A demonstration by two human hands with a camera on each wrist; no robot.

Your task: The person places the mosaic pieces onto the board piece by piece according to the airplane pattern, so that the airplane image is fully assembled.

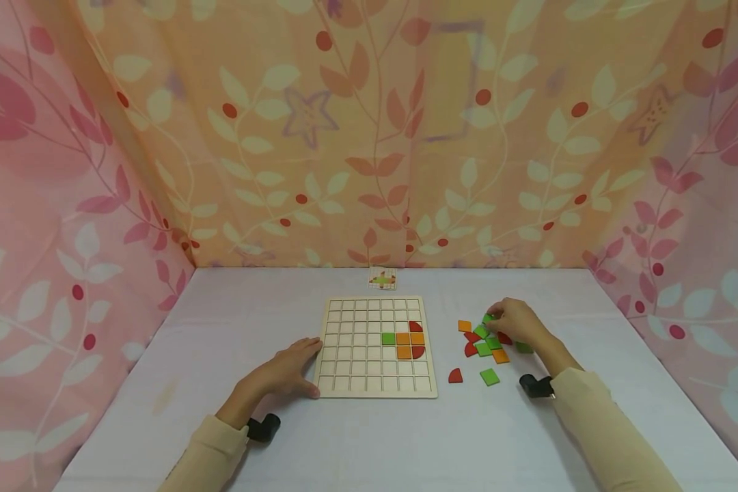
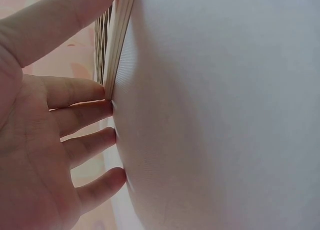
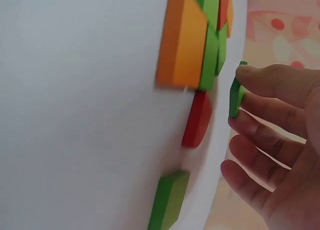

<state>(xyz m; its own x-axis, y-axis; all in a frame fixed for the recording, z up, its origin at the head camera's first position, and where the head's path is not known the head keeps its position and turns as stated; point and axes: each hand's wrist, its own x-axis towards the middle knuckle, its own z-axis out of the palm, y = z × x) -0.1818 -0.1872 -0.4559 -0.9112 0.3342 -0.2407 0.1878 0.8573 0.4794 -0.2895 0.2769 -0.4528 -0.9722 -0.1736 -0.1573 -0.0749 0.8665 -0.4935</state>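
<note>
My right hand [image 1: 516, 322] pinches a green square tile [image 3: 234, 97] between thumb and fingertips, held just above the loose pile at the right. My left hand [image 1: 288, 369] rests at the left edge of a square wooden grid board [image 1: 359, 372], fingers spread and fairly straight; in the left wrist view the fingertips meet the table cloth beside the board's side [image 2: 121, 39]. On the board's right half lie a green square [image 1: 388, 339], three orange squares [image 1: 402, 339] and two red quarter-round tiles [image 1: 415, 327], set into cells.
Under and around the right hand are several loose green, orange [image 1: 501, 356] and red tiles. A red quarter-round [image 1: 455, 376] and a green square [image 1: 489, 376] lie nearer the front. Behind the board lies a small pattern card [image 1: 383, 278]. Patterned curtains [image 1: 369, 137] surround the white table.
</note>
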